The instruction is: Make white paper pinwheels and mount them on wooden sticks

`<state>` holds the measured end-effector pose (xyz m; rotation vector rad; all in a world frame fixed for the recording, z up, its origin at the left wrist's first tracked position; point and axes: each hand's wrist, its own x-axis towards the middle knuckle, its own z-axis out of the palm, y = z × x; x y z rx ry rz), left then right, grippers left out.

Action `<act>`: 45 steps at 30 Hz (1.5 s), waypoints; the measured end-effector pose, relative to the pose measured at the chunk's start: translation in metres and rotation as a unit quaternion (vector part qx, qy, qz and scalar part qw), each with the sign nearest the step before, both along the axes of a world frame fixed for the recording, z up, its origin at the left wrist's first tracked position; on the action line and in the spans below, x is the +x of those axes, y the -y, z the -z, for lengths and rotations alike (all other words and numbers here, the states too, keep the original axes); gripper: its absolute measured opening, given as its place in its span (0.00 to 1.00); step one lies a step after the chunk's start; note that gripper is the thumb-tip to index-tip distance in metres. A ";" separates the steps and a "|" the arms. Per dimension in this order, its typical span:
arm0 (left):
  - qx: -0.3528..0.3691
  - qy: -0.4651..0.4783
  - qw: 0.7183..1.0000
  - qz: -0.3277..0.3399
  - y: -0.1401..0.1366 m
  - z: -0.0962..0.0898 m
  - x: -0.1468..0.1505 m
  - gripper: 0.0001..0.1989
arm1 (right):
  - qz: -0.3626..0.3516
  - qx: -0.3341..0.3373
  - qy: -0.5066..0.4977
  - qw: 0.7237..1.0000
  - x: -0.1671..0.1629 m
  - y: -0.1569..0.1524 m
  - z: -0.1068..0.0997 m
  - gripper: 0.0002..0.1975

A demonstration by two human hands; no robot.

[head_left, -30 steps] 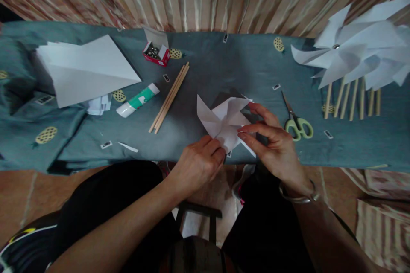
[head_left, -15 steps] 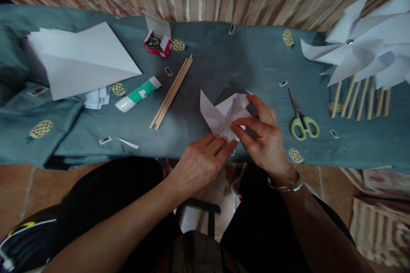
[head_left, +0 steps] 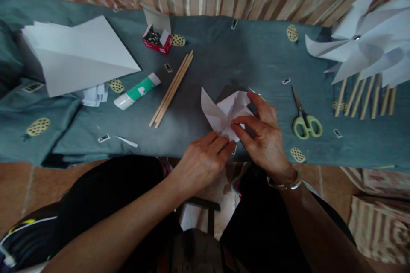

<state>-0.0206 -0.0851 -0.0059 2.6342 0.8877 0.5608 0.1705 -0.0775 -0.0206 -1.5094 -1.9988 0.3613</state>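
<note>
A white paper pinwheel [head_left: 224,113] lies at the table's near edge, its corners partly curled toward the middle. My left hand [head_left: 206,155] is closed on its lower edge, fingers pressed on the paper. With thumb and index finger, my right hand [head_left: 261,134] pinches a paper corner near the centre, while its other fingers rest on the right side of the sheet. The fingers hide part of the lower right. Left of the pinwheel lie several wooden sticks [head_left: 173,89]. Green-handled scissors [head_left: 303,119] rest to the right of my right hand.
A glue tube [head_left: 137,91], stacked white paper [head_left: 83,57] and an open red box of small metal fasteners [head_left: 156,40] are on the left. Finished paper pinwheels [head_left: 368,38] on sticks lie at the right. A paper scrap [head_left: 126,141] sits near the front edge of the green cloth [head_left: 243,55].
Both hands keep almost the same hold on the paper pinwheel. The view has shifted slightly, so objects on the table appear a little higher.
</note>
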 end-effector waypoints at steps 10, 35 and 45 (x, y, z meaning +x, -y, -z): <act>-0.008 -0.012 1.000 -0.006 0.000 -0.001 0.000 0.10 | 0.010 0.008 0.015 1.000 -0.002 -0.001 -0.002 0.08; -0.011 -0.023 1.000 -0.001 0.002 -0.003 0.001 0.10 | 0.000 0.003 0.011 1.000 -0.001 0.000 0.000 0.09; -0.005 -0.016 1.000 0.001 0.001 -0.003 0.002 0.11 | -0.026 0.026 0.058 0.998 -0.005 0.004 -0.005 0.10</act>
